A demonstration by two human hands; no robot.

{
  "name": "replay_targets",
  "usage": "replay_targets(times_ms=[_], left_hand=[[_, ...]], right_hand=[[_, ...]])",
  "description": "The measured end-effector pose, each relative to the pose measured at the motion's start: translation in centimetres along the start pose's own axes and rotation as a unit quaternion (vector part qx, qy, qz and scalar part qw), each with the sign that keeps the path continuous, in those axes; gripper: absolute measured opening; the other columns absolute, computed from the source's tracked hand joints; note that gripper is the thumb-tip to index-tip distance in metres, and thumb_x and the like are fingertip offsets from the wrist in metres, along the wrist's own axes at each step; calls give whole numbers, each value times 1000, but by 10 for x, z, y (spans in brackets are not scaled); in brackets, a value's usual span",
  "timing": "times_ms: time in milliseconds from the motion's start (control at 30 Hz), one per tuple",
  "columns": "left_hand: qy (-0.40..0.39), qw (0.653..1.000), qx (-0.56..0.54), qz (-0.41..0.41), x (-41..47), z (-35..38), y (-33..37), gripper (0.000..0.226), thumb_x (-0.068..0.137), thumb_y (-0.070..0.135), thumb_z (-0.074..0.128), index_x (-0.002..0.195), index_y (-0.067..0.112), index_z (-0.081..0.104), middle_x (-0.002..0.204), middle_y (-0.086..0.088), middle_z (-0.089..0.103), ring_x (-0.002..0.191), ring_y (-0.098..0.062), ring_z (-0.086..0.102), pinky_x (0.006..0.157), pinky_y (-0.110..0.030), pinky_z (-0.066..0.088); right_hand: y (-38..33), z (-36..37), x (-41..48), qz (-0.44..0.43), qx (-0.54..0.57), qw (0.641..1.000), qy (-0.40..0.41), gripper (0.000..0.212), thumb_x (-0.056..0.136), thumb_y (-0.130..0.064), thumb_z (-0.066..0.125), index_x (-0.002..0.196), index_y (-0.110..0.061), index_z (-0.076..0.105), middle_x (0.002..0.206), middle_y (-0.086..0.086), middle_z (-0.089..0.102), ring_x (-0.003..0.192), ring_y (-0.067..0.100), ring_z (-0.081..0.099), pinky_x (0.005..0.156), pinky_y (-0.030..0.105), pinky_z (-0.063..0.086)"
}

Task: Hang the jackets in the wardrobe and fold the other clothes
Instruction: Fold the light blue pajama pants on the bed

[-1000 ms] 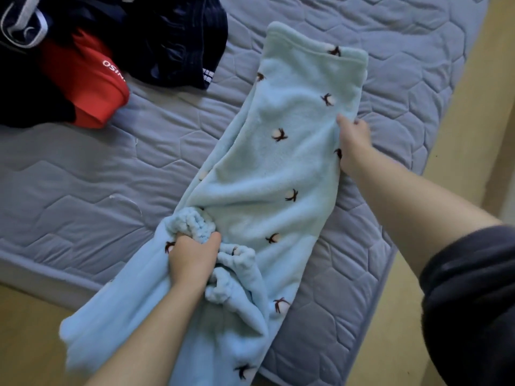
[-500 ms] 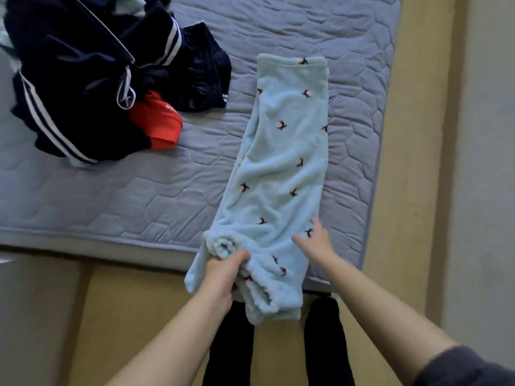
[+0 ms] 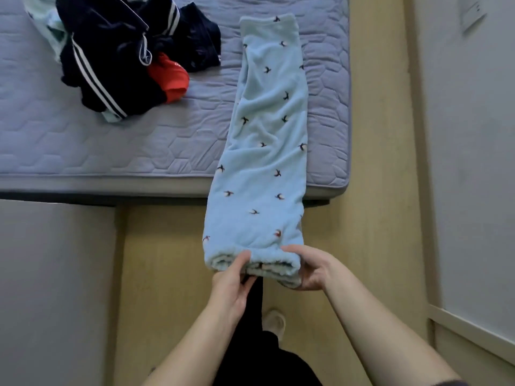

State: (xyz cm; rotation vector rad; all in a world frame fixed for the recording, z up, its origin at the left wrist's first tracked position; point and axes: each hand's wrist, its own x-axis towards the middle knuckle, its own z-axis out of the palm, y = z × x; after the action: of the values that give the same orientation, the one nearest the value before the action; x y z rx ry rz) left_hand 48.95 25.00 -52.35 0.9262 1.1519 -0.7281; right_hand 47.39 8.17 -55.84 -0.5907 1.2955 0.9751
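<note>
Clothes lie heaped at the far left of the quilted grey-blue mattress [image 3: 83,140]: a tangle of navy garments with white stripes [image 3: 111,65], jackets by the look of them, with a red garment with white lettering [image 3: 170,79] poking out on its right side, all waiting their turn. Just right of that heap and apart from it, the pale blue fleece trousers with small dark motifs [image 3: 267,129] run in one long strip. The legs are laid one over the other, the waistband lies flat far up the mattress, and the gathered cuffs hang past the near edge over the yellowish wooden floor [image 3: 156,274]. The person stands at that edge. The left hand [image 3: 231,280] pinches the left part of the cuffs, thumb on top and fingers beneath, and the right hand [image 3: 309,271] grips the right corner likewise. Holding both corners keeps the legs squared and the strip taut, I'd say so the end can be carried up toward the waistband for a first fold. The fleece looks thick and limp, so the layers may slip askew unless both corners travel together
</note>
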Motion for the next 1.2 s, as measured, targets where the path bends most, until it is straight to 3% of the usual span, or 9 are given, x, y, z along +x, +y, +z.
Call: replay_targets(times_ms=[100, 233, 333, 467, 633, 800, 967, 1067, 1200], left_hand=[[-59, 996, 45, -50, -21, -41, -18, 44, 78, 29, 66, 119, 15, 59, 121, -9, 64, 115, -26, 57, 93, -45, 47], [-67, 990, 92, -80, -15, -71, 2, 52, 81, 56, 57, 114, 16, 64, 114, -8, 67, 111, -26, 57, 97, -47, 45], [-32, 968, 236, -78, 12, -70, 10, 38, 87, 36, 62, 116, 13, 62, 107, -8, 69, 101, -25, 61, 83, -39, 51], [29, 929, 362, -73, 39, -74, -12, 36, 81, 3, 63, 116, 1, 58, 102, -13, 69, 82, -26, 66, 63, -33, 56], [32, 935, 347, -66, 38, -83, -34, 31, 83, 0, 64, 113, 1, 59, 111, -21, 67, 92, -32, 65, 82, -46, 54], [39, 934, 352, -50, 34, -86, -48, 34, 85, 3, 65, 118, 6, 57, 115, -16, 65, 97, -30, 64, 72, -40, 56], [22, 948, 316, 38, 33, -92, -63, 22, 87, 0, 60, 107, 10, 60, 107, -14, 68, 94, -30, 66, 77, -39, 55], [27, 952, 302, -38, 29, -95, -70, 31, 89, 2, 55, 114, 20, 52, 103, -5, 66, 92, -26, 63, 68, -31, 51], [56, 943, 328, 4, 33, -91, -76, 30, 87, 0, 55, 105, 23, 50, 99, -5, 63, 80, -22, 59, 64, -30, 49]], right_hand=[[53, -14, -4, -1, -35, 999, 21, 18, 90, -7, 51, 77, -2, 63, 63, 13, 68, 47, 21, 65, 43, 23, 51], [81, -24, -9, -21, -6, 999, 34, 14, 91, -3, 51, 80, -4, 60, 60, 11, 67, 49, 20, 64, 45, 24, 51], [83, -33, 3, -33, -29, 999, 28, 9, 89, -2, 52, 89, -3, 61, 75, 13, 67, 66, 22, 63, 55, 30, 50], [92, -42, 26, -66, -77, 985, 143, 9, 82, 0, 50, 74, -3, 55, 55, 11, 56, 48, 21, 53, 44, 24, 42], [101, -46, 32, -144, -75, 971, 178, 8, 82, -6, 49, 83, -6, 58, 66, 9, 59, 60, 22, 56, 60, 29, 46], [117, -55, 36, -147, -71, 970, 179, 14, 82, -6, 50, 92, -7, 59, 78, 9, 63, 68, 22, 59, 61, 29, 49], [121, -61, 40, -292, 37, 952, 83, 22, 85, 6, 50, 98, -5, 64, 90, 11, 72, 79, 25, 65, 70, 35, 52], [128, -66, 43, -197, -4, 971, 134, 18, 82, 5, 48, 86, -8, 60, 70, 8, 65, 62, 21, 57, 55, 25, 45], [130, -65, 46, -196, -21, 971, 138, 20, 83, 2, 48, 90, -12, 62, 78, 5, 65, 62, 18, 56, 55, 24, 44]])
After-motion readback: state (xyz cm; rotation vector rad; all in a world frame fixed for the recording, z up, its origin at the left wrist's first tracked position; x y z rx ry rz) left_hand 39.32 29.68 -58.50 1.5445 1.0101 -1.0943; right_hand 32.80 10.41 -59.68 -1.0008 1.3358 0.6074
